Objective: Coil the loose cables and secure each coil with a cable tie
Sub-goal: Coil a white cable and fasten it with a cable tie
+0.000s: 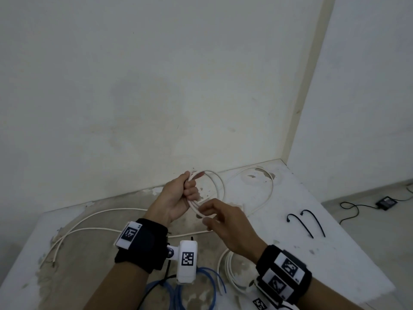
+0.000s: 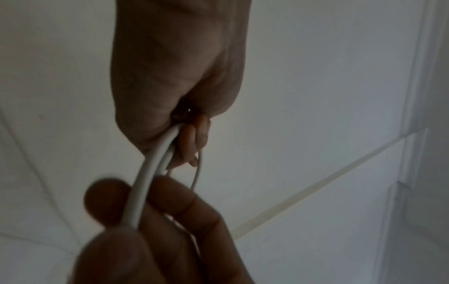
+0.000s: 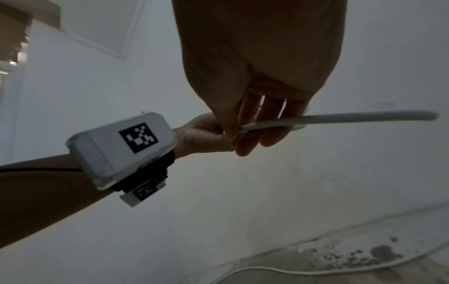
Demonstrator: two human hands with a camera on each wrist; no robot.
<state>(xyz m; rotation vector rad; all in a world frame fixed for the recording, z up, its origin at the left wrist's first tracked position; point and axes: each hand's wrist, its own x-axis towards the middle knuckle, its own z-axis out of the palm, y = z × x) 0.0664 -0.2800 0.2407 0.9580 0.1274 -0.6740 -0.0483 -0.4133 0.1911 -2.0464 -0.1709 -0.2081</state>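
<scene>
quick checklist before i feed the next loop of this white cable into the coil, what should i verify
1. Left hand grips the gathered loops of the white cable: ok.
2. Right hand pinches the next strand close under the left hand: ok, confirmed in the left wrist view.
3. Slack left to coil: ok, the loose run lies free across the table.
4. Loose run free of snags: cannot tell, its far ends lie bunched at the table's left edge.
5. Cable ties within reach on the right: ok, two black ones lie apart from the cables.
6. Loops even in size: cannot tell, the left hand hides where they meet.
</scene>
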